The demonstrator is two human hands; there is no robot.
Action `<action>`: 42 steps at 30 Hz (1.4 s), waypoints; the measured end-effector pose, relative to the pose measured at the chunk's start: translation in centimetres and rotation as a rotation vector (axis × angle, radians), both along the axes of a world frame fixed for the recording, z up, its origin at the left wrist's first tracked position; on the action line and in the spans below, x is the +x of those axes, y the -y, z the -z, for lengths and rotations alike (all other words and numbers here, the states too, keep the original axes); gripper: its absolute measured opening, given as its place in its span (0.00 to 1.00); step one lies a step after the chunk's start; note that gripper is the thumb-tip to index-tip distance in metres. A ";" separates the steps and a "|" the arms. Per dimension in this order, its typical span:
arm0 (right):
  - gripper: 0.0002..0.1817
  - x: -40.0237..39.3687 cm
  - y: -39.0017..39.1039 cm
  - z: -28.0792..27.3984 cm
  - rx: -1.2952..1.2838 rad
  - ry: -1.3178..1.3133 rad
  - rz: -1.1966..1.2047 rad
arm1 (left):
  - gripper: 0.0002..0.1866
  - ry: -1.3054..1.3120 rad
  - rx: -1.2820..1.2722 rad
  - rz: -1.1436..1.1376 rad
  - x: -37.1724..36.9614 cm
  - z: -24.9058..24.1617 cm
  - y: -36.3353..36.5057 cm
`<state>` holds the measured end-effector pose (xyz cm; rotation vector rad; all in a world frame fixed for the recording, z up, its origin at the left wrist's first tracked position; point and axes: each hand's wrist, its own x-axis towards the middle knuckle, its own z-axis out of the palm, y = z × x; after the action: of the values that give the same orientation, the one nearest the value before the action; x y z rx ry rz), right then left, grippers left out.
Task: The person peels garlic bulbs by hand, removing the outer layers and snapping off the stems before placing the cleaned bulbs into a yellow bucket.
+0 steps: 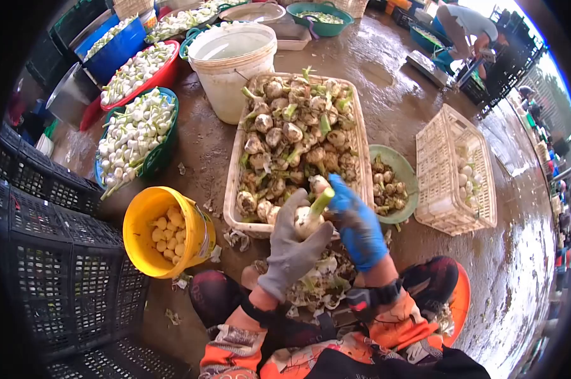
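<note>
A pale round bulb with a green stalk [312, 213] is held just in front of the long cream plastic basket [359, 136], gripped by the grey-gloved left hand [291, 247]'s curled fingers and pinched by the blue-gloved right hand [356, 222].

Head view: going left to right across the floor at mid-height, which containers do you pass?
Yellow bucket → long cream basket of unpeeled bulbs → green bowl → tilted cream basket.
</note>
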<state>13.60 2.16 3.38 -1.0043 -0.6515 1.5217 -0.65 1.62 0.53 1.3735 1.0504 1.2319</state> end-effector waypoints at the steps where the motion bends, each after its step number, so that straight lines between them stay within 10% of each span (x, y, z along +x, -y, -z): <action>1: 0.34 -0.8 0.3 1.0 0.020 0.250 -0.052 | 0.39 -0.354 0.269 -0.117 -0.1 0.5 -0.2; 3: 0.33 -3.6 1.3 2.7 0.228 0.692 0.163 | 0.45 -0.262 0.141 -0.057 -0.3 -0.2 0.1; 11: 0.24 -1.7 3.2 1.1 0.359 0.697 -0.026 | 0.38 -0.312 0.147 0.072 -1.6 0.8 0.0; 15: 0.23 -0.3 3.6 -0.1 0.378 0.857 -0.091 | 0.37 0.412 -0.314 0.354 -2.6 -2.3 0.6; 18: 0.22 0.0 3.4 0.7 0.263 0.556 -0.030 | 0.37 0.585 -0.621 0.698 -3.2 -2.5 0.2; 24: 0.12 -0.6 3.3 1.0 0.055 -0.086 0.068 | 0.38 0.836 -0.677 0.609 -2.7 -1.1 0.8; 28: 0.18 0.9 3.5 0.2 0.394 0.994 0.329 | 0.21 0.517 -0.568 0.237 -1.4 -1.3 0.5; 30: 0.23 0.2 3.9 0.6 0.494 1.253 0.403 | 0.21 0.362 -0.292 0.432 -1.5 -0.2 1.8; 31: 0.25 -0.6 4.3 1.2 0.492 1.320 0.379 | 0.22 0.678 -0.570 0.464 -0.6 -0.5 2.4; 37: 0.22 -4.4 5.7 4.8 0.070 0.420 0.017 | 0.17 1.000 -0.669 0.164 -1.5 0.6 1.0; 40: 0.11 -0.1 1.9 3.1 -0.108 -0.379 0.269 | 0.26 -0.173 0.188 0.013 -2.3 -2.6 1.7; 42: 0.10 4.1 1.5 3.1 -0.024 -0.294 0.361 | 0.27 0.234 0.018 -0.020 -1.7 -1.0 1.1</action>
<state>17.73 0.70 0.29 -0.8408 -0.2296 1.3218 -2.32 0.53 1.49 1.2015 0.8926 1.3827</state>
